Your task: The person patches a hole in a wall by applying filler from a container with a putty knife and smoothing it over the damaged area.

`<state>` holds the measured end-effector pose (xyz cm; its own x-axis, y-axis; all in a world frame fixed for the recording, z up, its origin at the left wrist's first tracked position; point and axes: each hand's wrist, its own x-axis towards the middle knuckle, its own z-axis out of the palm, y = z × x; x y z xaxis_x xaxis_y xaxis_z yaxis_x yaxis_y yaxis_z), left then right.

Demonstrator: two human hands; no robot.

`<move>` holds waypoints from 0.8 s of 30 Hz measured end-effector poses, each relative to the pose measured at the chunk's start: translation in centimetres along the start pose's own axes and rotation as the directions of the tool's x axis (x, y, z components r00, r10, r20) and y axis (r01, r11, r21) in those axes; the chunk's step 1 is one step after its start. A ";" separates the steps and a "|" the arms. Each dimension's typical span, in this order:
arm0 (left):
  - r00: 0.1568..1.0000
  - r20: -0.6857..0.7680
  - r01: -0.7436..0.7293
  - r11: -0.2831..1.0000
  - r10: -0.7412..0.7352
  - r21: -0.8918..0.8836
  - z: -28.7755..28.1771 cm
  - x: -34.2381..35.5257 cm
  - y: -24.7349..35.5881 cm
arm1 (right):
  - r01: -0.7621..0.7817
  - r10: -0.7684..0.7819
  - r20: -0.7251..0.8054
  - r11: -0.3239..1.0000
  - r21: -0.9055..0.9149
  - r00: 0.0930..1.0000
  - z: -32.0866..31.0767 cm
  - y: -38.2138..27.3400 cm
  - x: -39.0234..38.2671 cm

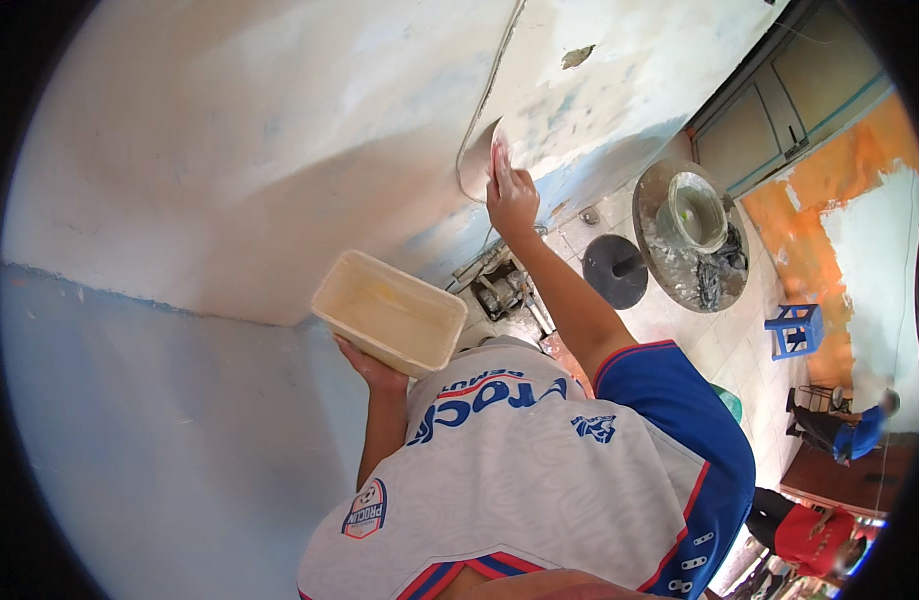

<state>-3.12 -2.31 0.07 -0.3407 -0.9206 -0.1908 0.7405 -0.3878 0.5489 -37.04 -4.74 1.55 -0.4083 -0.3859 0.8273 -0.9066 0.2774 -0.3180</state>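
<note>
Right hand (513, 203): raised, arm extended up and forward to the pale wall (250, 130). Fingers closed around the near end of a scraper (478, 162), one finger laid along it toward the blade. Scraper sits directly beyond the fingertips, its broad blade angled out to the left of the hand, at the wall surface; full contact along the edge cannot be confirmed. A thin cable-like line (497, 72) comes down the wall and passes just beside the blade. Chipped patch (578, 57) farther up, right of the scraper.

Left hand (373, 368): lower, nearer the body, under a rectangular cream tub (405, 277). Palm and wrist show below the tub; the rest of the grip is hidden behind it, so finger spread cannot be told. Tub lies directly above this hand, tilted, open side toward the wearer, pale residue inside; well apart from the scraper.

Surroundings: to the right of the right forearm, a black round stool (615, 272) on the tiled floor; beside it a round tabletop (652, 205) carrying a bucket (668, 222) and crumpled black plastic (715, 280). Blue stool (798, 332) farther right. Two people (860, 432) in the background, lower right.
</note>
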 end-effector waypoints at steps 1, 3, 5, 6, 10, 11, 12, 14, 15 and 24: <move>1.000 -0.010 -0.008 1.000 0.008 -0.003 -0.2 0.0 0.0 | 0.007 -0.008 0.011 0.997 0.077 1.000 -1.2 -0.4 -1.0; 1.000 0.002 0.003 1.000 -0.003 -0.020 -0.4 -0.1 0.0 | 0.017 -0.020 0.019 0.988 0.151 1.000 -2.4 0.7 -1.1; 1.000 0.008 0.015 0.999 -0.015 -0.041 -0.3 -0.1 0.0 | -0.180 0.182 0.027 0.982 -0.062 0.983 -3.2 2.8 -0.4; 1.000 0.015 0.018 1.000 -0.017 -0.020 0.2 -0.1 0.0 | -0.162 0.154 -0.096 0.983 -0.082 0.983 -2.6 4.6 1.0; 1.000 0.001 0.006 1.000 -0.006 0.018 -0.2 0.1 -0.2 | -0.157 0.161 0.012 0.977 -0.146 0.987 -1.1 3.8 4.8; 1.000 0.004 0.007 1.000 -0.007 0.018 -0.2 0.2 -0.3 | -0.069 0.069 0.002 0.992 -0.107 0.998 -0.5 3.0 4.2; 1.000 0.016 0.016 1.000 -0.016 0.001 -0.1 0.5 -0.5 | -0.056 0.057 0.015 0.996 -0.067 0.998 0.0 2.8 3.0; 1.000 0.024 0.017 1.000 -0.017 -0.020 0.0 0.8 -0.6 | -0.055 0.053 0.038 0.997 0.052 0.998 -0.4 2.1 1.1; 1.000 0.024 0.005 1.000 -0.005 -0.018 0.0 0.7 -0.4 | -0.049 0.047 0.042 0.997 0.061 0.998 -1.2 1.6 0.4; 1.000 0.019 0.020 1.000 -0.020 -0.007 0.2 0.5 -0.5 | -0.184 0.193 0.034 0.966 -0.180 0.981 -1.0 4.5 4.7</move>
<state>-3.79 -2.58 -0.21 -0.3664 -0.9116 -0.1863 0.7376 -0.4066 0.5390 -42.89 -4.40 4.48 -0.5790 -0.3545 0.7342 -0.7817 0.4975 -0.3762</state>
